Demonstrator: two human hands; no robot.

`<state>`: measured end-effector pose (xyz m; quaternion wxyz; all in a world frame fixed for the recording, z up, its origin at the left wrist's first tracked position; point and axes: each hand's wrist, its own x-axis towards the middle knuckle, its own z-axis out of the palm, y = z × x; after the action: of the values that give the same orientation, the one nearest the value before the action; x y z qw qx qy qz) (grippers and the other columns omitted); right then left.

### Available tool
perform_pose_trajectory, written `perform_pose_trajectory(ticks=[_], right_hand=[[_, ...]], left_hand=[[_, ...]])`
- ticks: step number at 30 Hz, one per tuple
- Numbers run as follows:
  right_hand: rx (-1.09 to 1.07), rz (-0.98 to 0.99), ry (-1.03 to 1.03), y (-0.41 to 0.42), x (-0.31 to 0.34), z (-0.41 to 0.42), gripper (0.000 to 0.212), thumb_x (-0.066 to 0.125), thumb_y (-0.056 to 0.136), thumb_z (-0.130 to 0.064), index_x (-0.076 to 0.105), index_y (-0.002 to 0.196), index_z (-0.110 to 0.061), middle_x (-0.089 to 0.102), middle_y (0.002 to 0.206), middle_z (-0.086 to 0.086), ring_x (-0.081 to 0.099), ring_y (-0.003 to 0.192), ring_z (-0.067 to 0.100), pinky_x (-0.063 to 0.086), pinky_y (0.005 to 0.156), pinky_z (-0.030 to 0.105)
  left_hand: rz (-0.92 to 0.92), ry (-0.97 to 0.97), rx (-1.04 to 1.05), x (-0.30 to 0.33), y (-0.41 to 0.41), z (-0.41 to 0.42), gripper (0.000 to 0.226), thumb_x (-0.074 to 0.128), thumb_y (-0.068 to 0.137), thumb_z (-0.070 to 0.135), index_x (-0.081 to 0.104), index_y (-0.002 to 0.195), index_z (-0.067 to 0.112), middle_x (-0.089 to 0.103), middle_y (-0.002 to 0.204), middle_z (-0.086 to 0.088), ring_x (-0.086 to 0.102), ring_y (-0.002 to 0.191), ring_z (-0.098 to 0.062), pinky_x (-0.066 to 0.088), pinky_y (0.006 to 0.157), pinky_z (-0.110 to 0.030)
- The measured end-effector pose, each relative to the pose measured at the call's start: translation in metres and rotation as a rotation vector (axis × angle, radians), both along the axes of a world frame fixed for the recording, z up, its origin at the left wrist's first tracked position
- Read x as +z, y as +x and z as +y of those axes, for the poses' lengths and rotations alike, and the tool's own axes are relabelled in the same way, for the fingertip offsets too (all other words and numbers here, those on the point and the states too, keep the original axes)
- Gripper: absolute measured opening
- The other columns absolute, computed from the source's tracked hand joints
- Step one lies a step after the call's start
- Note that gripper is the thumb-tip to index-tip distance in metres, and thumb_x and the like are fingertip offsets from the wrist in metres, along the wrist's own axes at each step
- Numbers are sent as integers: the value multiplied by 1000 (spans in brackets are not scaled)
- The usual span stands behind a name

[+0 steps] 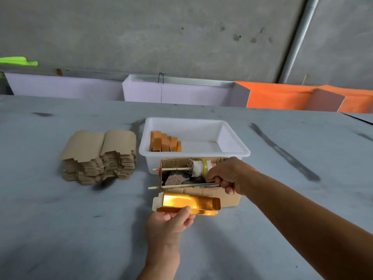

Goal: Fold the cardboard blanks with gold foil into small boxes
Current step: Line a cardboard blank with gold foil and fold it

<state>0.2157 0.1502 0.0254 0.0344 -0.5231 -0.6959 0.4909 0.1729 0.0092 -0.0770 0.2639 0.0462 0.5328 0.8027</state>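
Left hand is pinching the gold-foil blank by its near edge — thumb on top, fingers curled underneath — holding it foil side up just above the bench, right in front of the open cardboard box. Right hand is reaching into that box, fingers curled around a thin stick lying along its front edge. Stack of flat brown blanks is sitting to the left; white plastic tub behind the box is holding several folded gold boxes.
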Motion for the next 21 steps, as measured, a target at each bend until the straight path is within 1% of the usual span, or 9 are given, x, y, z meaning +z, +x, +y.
perform_pose_trajectory(ticks=[2,7,11,16,18,21], right_hand=[[-9,18,-11,1,-1,0,30,67,77,1,51,54,-9,40,45,2,27,34,9,24,36,12],[-22,66,-25,5,-3,0,26,69,78,-2,54,58,-8,40,36,-1,28,28,7,25,33,12],[-35,85,-44,9,-4,-1,24,68,79,-1,53,61,-8,39,32,-2,27,25,6,25,32,11],[-49,116,-41,10,-6,0,22,68,79,0,55,63,-6,41,43,2,28,26,6,25,33,11],[-49,119,-35,11,-7,-1,22,67,79,0,54,61,-5,40,40,1,27,26,6,25,33,11],[-54,127,-30,11,-9,-2,22,66,78,1,53,61,-6,37,35,-1,26,26,7,25,34,12]], left_hand=[[-4,-17,8,2,-2,3,14,67,76,-13,65,70,0,68,58,-11,65,51,-19,54,49,-23],[0,-62,30,2,-4,6,9,70,75,-10,64,72,-4,68,58,-11,66,51,-19,55,50,-23],[-3,-63,40,2,-2,9,11,68,76,-12,64,71,-2,67,57,-11,64,49,-19,56,51,-24],[-36,-80,66,1,-3,11,12,70,75,-10,63,68,-3,67,57,-12,66,52,-24,55,49,-24],[-42,-86,72,1,-3,13,13,69,76,-11,62,67,-5,66,56,-12,66,52,-23,55,49,-24],[-50,-89,78,1,-2,15,14,69,76,-11,62,65,-7,64,51,-10,65,48,-18,53,46,-20]])
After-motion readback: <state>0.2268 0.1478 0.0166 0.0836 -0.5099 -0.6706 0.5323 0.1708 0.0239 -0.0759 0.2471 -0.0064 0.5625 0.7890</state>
